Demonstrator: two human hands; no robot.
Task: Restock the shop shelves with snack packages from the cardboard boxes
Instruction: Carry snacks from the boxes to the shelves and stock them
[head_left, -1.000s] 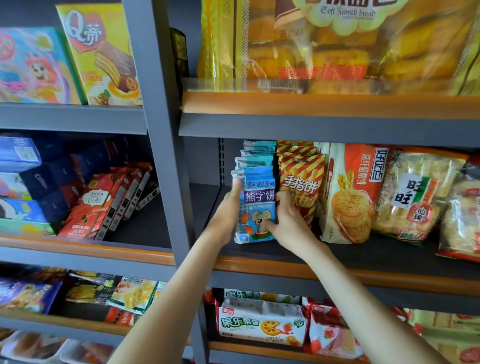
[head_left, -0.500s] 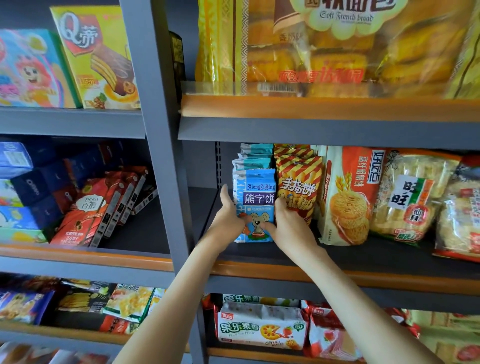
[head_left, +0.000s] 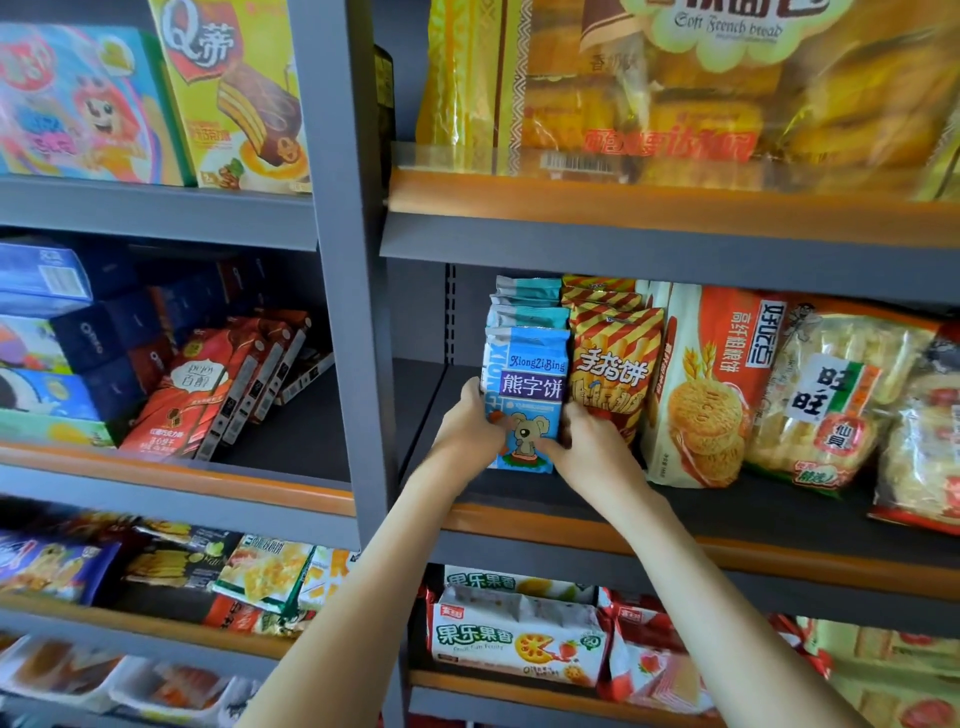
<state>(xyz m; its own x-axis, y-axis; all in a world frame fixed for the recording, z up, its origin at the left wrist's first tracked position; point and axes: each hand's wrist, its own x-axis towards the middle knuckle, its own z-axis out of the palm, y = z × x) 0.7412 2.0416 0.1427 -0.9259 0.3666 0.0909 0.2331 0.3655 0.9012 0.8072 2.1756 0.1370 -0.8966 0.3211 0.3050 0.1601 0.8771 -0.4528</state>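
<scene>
Standing upright at the front of its row, the XiongZiBing packet (head_left: 524, 384) is held between both hands on the middle shelf (head_left: 571, 525) of the right-hand bay. The left hand (head_left: 470, 421) is curled against its left edge and the right hand (head_left: 592, 441) is wrapped round its lower right corner, so the packet is pinched from both sides. Its long axis runs vertically and its printed face is turned outward. It lies directly ahead of the hands, with neither hand clearly nearer. More teal packets (head_left: 527, 301) are lined up behind it, so any squaring-up would probably be a push straight back along that row.

"XiongZiBing" and 熊字饼 can be read on the blue face, above a cartoon bear. Touching its right side are striped packets (head_left: 615, 364) marked 手指饼. Beyond them are an orange biscuit bag (head_left: 711, 384) and a 旺旺 rice-cracker bag (head_left: 826, 400). "Soft French bread" (head_left: 727, 26) is printed on the bag above, "Q蒂" on a yellow box (head_left: 228, 88) at upper left, and 果乐果香 on a packet (head_left: 519, 639) below. No cardboard box is in view.
</scene>
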